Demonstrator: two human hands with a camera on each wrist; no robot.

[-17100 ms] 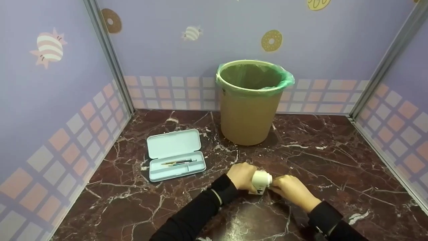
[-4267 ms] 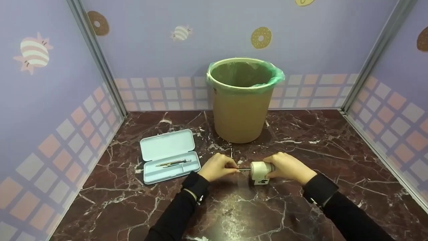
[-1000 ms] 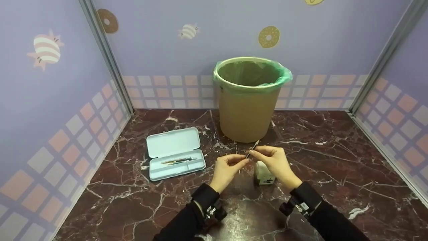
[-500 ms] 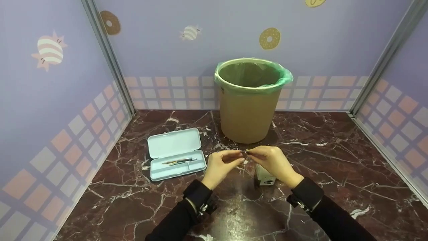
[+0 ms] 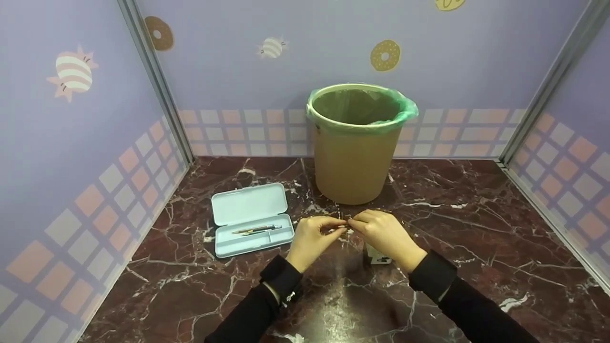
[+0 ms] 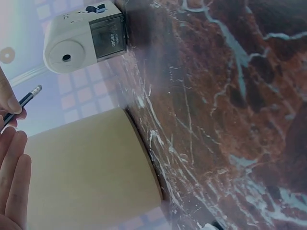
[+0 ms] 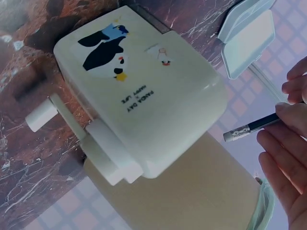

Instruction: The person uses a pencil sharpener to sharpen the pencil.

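Observation:
A dark pencil with a white eraser end is held in the air between both hands. The thumb and fingers of my right hand pinch it near the eraser, which points right. At its other end, my left hand has thumb and index fingertips brought together around the pencil's front part, mostly hidden in the head view. Behind and below my right hand stands a cream crank pencil sharpener, printed with pandas. Its round hole faces left, and a dark clear drawer shows in the left wrist view.
An open light-blue pencil case lies to the left, with several pencils in its tray. At the back stands a tan trash bin lined with a green bag. Patterned walls enclose the dark marble table.
Seconds ago the left hand held the pencil at the sharpener, steadied by the right. Since then both hands have moved above and left of it, and the pencil has turned from slanted to nearly sideways.

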